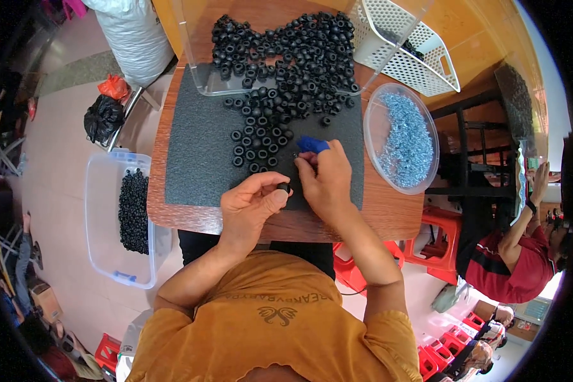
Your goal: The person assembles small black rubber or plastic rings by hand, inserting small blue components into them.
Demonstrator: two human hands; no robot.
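Near the table's front edge, my left hand [251,205] pinches a small black round part [284,188] between thumb and fingertips. To its right, my right hand [326,180] has its thumb and fingers pressed together. Something tiny and dark shows at those fingertips, too small to name. A blue piece [313,144] covers or lies along the right index finger; whether it is a finger cover cannot be told. Just beyond both hands, many hollow black round parts [261,140] lie spread on a dark grey mat [200,146]. The heap continues back into a clear plastic bin [200,79] tipped toward me.
On the table's right stands a round clear tub [370,137] of small pale-blue pieces. Behind it is a white perforated basket [420,73]. A clear box [102,216] of black pieces sits left of the table. Red stools [436,239] and a person in red [506,267] are at right.
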